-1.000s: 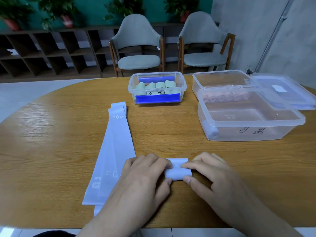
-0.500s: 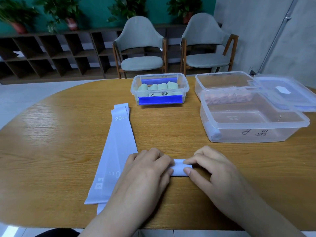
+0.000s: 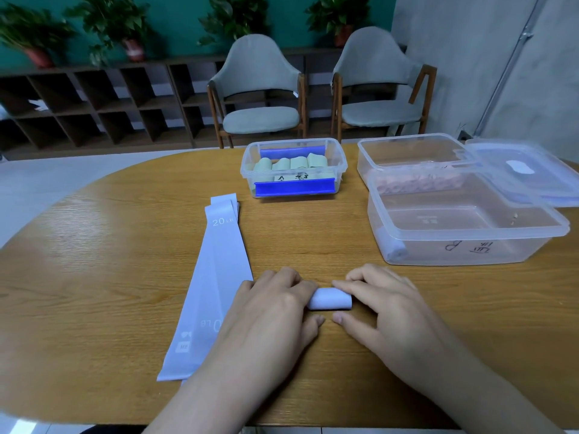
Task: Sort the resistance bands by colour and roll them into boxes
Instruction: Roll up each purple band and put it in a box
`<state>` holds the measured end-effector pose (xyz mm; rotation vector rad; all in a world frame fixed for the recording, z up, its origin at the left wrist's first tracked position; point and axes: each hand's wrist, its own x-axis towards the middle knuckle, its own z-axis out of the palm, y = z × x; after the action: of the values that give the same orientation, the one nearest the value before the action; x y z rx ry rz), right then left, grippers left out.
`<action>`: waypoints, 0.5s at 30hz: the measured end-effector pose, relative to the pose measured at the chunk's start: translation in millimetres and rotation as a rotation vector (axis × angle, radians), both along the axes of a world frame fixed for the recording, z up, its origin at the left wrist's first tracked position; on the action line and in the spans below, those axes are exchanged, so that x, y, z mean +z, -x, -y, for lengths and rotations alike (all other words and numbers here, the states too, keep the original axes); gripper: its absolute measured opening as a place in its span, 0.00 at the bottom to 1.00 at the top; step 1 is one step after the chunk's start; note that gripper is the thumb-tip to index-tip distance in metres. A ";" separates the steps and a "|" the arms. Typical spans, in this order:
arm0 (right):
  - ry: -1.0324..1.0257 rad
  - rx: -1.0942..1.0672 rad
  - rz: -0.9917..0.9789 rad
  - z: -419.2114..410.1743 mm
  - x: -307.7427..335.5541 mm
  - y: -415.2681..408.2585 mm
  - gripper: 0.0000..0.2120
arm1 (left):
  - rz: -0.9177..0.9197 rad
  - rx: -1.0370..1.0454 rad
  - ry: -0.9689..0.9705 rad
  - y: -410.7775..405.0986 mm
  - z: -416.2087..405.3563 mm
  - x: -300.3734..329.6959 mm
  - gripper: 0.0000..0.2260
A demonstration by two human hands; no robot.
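Head view: both hands' fingers pinch a rolled band on the wooden table.

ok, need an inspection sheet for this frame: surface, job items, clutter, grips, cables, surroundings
Surface: oval wooden table, glossy.
Job items: pale blue rolled band between both hands; flat pale blue bands stacked left; small clear box holds green rolls; near large clear tub holds one blue roll; far tub holds pink bands.
Clutter: loose clear lid by the tubs.
Grips: left hand and right hand pinch the roll.
Cables: nothing seen.
Surroundings: two grey chairs, dark shelving, potted plants.
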<state>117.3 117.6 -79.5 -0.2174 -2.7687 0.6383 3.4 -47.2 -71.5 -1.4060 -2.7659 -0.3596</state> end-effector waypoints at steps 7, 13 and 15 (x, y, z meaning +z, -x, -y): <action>0.054 -0.047 -0.028 1.3 -3.1 6.2 0.15 | 0.026 0.010 -0.035 1.1 -5.5 1.3 0.15; 0.249 -0.107 -0.113 -4.2 1.0 -6.8 0.10 | 0.177 -0.072 -0.379 -10.5 -16.6 10.8 0.17; 0.259 -0.123 -0.094 -6.1 0.3 -11.6 0.10 | 0.151 -0.129 -0.366 -16.2 -20.1 8.2 0.14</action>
<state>128.9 123.6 -79.2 -0.3988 -2.5546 0.9480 19.6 -27.1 -63.3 -1.5124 -2.5403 -0.9566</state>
